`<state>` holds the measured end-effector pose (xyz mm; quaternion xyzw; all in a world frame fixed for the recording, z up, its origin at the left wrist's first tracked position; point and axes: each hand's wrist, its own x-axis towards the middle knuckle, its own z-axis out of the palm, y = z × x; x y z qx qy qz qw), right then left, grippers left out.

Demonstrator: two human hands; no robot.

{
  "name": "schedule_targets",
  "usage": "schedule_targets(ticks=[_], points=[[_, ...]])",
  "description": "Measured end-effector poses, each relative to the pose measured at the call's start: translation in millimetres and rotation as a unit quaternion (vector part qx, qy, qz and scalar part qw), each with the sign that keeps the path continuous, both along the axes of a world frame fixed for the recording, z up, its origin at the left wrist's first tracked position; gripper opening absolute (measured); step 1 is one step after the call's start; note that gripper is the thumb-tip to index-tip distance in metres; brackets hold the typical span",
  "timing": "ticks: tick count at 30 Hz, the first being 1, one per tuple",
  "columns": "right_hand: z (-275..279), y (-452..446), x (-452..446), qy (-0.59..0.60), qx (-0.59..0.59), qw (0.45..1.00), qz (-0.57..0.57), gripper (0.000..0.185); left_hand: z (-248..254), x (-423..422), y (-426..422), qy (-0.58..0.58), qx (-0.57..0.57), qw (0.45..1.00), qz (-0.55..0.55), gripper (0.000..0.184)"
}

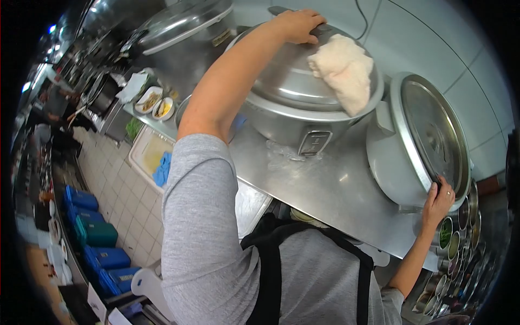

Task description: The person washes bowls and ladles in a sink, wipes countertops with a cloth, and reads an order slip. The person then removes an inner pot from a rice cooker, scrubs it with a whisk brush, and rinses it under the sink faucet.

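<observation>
on the table, close to the tiled wall: a big metal cooker with a domed lid on top, a pale cloth bunched over the lid's far side and down across the rim. beside it, a second cooker with a flatter lid, seemingly seated.

left hand over the top of the domed lid, fingers spread and bent near the dark knob, grip too hidden to tell. right hand at the near edge of the flatter lid, thumb and fingers against the rim; cannot tell how firmly closed.

for good handling, best to keep the fingers on the knob and off the possibly hot metal, move slowly and level, and tuck the cloth clear of the rim. at the edge, hold lightly, wrist out of any steam.

on the domed cooker's front, a switch panel, markings too small to read. just below, crumpled clear plastic. farther out, small dishes of food, a tray with something blue inside, round tubs of ingredients, and blue bins with pale lettering, illegible. no brand readable.
</observation>
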<state>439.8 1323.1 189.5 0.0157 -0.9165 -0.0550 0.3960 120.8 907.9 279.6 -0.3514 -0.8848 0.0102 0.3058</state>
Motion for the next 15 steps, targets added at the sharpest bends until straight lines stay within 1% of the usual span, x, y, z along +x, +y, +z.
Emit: schedule_targets(ticks=[3, 6, 7, 8, 10, 11, 12, 14, 15], points=[[-1.9, 2.4, 1.9, -0.014, -0.006, 1.0, -0.011, 0.029, 23.4, 54.5, -40.7, -0.12, 0.072, 0.99, -0.018, 0.054], [-5.5, 11.8, 2.0, -0.043, -0.012, 0.999, -0.024, 0.032, 11.8, 73.4, -109.9, -0.133, 0.145, 0.981, -0.011, 0.045], [-3.2, 11.9, 2.8, -0.054, -0.003, 0.998, -0.024, 0.032, 3.2, 86.0, -133.9, -0.184, 0.147, 0.972, 0.032, 0.041], [0.5, 11.5, 3.4, -0.07, -0.025, 0.997, -0.011, 0.031, -9.3, 99.1, -158.4, -0.233, 0.15, 0.958, 0.074, 0.037], [10.9, 8.8, 2.1, -0.102, -0.069, 0.992, 0.013, 0.03, -49.6, 112.0, -210.6, -0.235, 0.045, 0.964, 0.119, 0.037], [18.5, -4.9, 0.4, -0.047, -0.106, 0.99, 0.076, 0.028, -63.9, 123.2, -221.9, -0.279, 0.025, 0.943, 0.18, 0.034], [25.2, -18.1, 0.0, -0.022, -0.098, 0.991, 0.09, 0.028, -78.1, 132.5, -230.8, -0.321, 0.006, 0.916, 0.239, 0.031], [39.2, -45.0, 1.4, 0.033, -0.082, 0.99, 0.114, 0.028, -120.5, 129.1, -254.4, -0.352, 0.064, 0.891, 0.281, 0.026], [46.4, -60.7, 2.1, 0.031, -0.097, 0.985, 0.14, 0.028, -138.6, 126.2, -258.6, -0.328, 0.082, 0.894, 0.294, 0.024]])
